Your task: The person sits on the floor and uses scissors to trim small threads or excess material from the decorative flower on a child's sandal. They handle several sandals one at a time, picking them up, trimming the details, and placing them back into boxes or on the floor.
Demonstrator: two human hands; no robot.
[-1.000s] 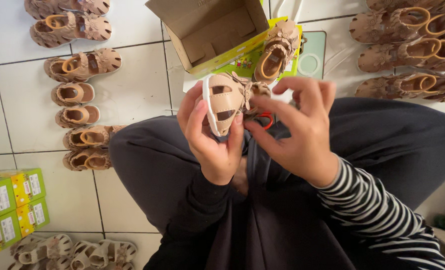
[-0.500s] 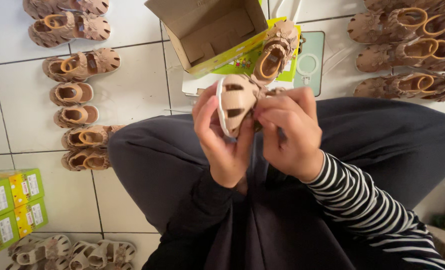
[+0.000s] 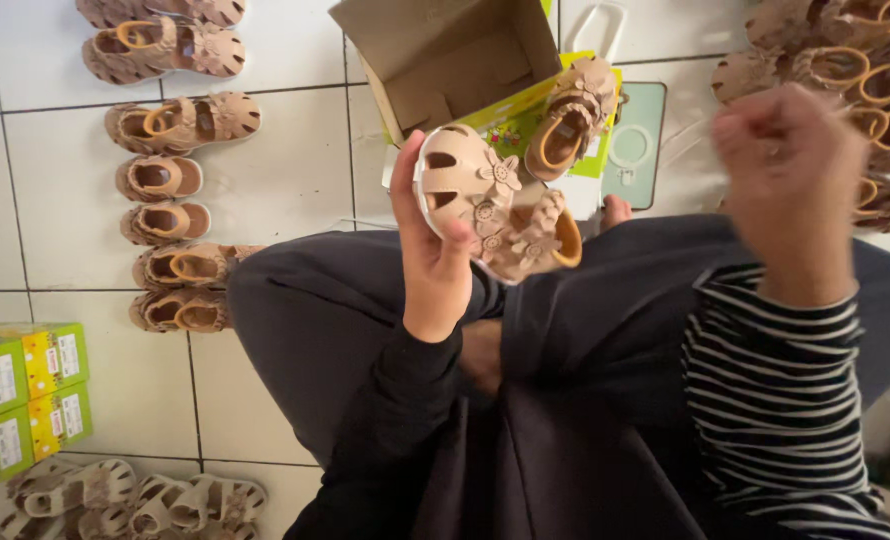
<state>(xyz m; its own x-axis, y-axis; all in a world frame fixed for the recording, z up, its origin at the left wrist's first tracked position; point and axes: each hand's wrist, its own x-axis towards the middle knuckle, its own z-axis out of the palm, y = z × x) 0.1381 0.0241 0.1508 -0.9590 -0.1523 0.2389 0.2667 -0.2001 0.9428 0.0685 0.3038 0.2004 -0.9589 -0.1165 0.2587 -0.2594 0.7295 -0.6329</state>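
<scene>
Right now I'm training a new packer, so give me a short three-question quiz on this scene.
1. True or false: the left hand holds a beige sandal.
2. Where does the single sandal near the open cardboard box rest? A) on the box's green lid B) inside the box
3. What is the right hand holding?

Key: 1 true; 2 A; 3 nothing visible, it is a raised, blurred fist.
</scene>
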